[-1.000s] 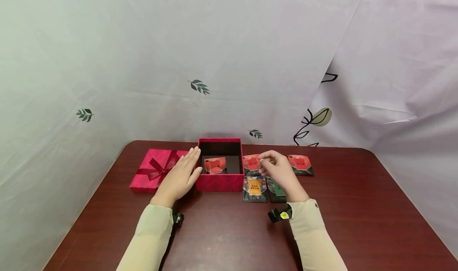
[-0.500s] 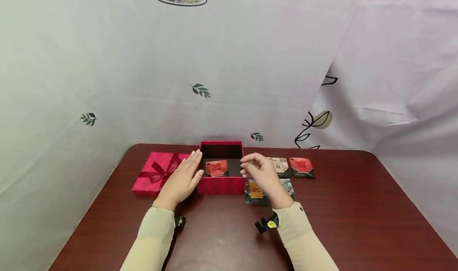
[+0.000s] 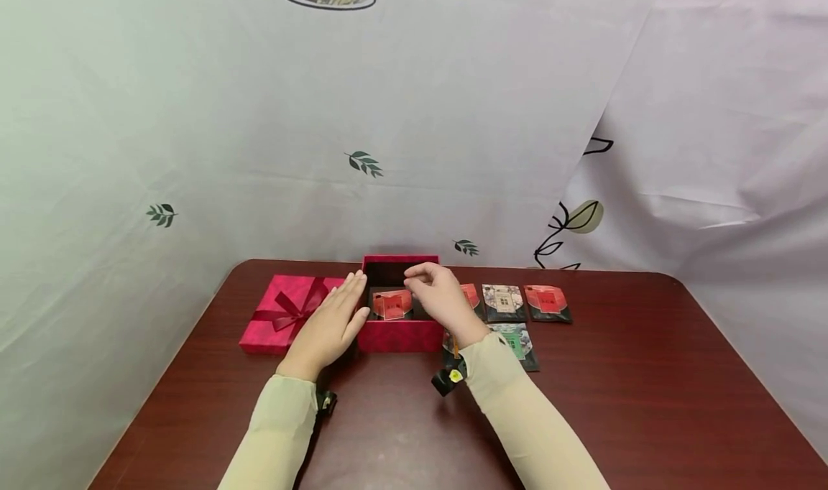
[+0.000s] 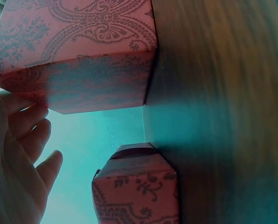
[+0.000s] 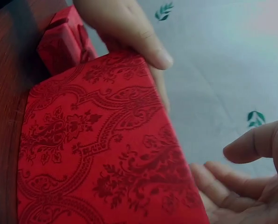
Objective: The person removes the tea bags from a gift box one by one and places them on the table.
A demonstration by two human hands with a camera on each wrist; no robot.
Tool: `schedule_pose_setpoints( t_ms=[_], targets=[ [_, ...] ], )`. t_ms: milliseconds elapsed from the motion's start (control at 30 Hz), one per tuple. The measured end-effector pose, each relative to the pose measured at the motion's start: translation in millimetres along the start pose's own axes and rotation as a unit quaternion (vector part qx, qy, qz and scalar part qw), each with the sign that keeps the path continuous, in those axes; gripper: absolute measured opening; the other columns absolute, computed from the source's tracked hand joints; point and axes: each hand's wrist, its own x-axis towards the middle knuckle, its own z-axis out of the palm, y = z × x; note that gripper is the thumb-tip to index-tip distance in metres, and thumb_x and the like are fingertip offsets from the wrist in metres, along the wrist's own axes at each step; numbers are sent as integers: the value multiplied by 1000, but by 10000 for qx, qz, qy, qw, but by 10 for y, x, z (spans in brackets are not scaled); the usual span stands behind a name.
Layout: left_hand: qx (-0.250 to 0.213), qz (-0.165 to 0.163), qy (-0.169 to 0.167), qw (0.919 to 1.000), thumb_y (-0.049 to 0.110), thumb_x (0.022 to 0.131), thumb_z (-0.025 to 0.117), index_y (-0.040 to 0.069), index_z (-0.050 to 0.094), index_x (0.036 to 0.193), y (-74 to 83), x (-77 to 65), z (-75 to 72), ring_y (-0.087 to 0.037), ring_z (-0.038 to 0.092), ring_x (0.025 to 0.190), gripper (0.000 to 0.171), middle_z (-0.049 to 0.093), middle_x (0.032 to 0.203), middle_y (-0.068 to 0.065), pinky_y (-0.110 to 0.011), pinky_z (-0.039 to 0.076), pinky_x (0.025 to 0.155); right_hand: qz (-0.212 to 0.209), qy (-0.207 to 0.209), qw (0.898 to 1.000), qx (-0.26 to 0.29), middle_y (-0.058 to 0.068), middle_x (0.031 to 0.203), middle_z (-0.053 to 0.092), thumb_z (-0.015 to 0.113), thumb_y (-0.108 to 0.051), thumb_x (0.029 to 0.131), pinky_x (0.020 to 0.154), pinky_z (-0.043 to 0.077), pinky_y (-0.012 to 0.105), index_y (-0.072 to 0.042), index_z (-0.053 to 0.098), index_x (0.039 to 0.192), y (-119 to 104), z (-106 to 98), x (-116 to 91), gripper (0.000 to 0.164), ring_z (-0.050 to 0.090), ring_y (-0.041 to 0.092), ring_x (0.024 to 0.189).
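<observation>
A red patterned gift box (image 3: 399, 337) stands lidless near the table's back edge, a red packet (image 3: 391, 305) lying inside it. My left hand (image 3: 326, 328) rests its straight fingers along the box's left rim; in the right wrist view its thumb (image 5: 160, 58) shows at that rim. Over the right side of the box opening is my right hand (image 3: 443, 299), fingers loosely bent. In the right wrist view the right thumb (image 5: 246, 147) and fingers (image 5: 227, 182) stand apart, and no item shows between them; the box wall hides some fingertips.
The red lid (image 3: 272, 321) with a ribbon bow lies left of the box. To the right lie a red packet (image 3: 470, 296), a white packet (image 3: 504, 301), another red packet (image 3: 547, 302) and a green-labelled packet (image 3: 515, 344). An orange-labelled packet (image 3: 449, 345) is partly under the right wrist. A printed cloth (image 3: 414, 116) hangs behind.
My right hand has moved left from above the packets to over the box opening. The left hand stays at the box's left rim. The head view has tilted slightly.
</observation>
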Motion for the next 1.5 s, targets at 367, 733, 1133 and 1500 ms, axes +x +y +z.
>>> schedule_pose_setpoints(
  t_ms=[367,733,1133,1500],
  targets=[
    [-34,-33,-40,10000,30,104,55,3,32,158,-21,-1,17,-30,24,153,64,28,165,-13,-54,23,122,925,-187,9877,-1245,18,127,67,57,-20,100,101,51,49,2,62,133,-25,211,270,40,63,31,116],
    [-34,63,83,9999,29,104,56,3,34,158,-15,9,20,-30,25,153,64,30,164,-13,-53,24,122,1321,-132,9806,-1439,20,136,61,57,-26,101,104,49,50,4,59,136,52,326,336,46,60,32,120],
    [0,21,11,10000,29,105,54,2,31,158,-42,3,32,-31,23,153,64,27,165,-14,-53,22,122,1844,-555,9722,-1331,19,126,60,56,-30,101,94,50,44,6,59,125,92,377,383,44,58,30,102],
    [-65,57,-32,10000,33,106,51,3,30,159,-29,10,22,-29,22,154,65,26,166,-13,-53,22,123,2162,-806,9654,-1219,20,138,57,56,-31,101,102,50,49,6,52,142,133,383,416,56,60,33,116]
  ],
)
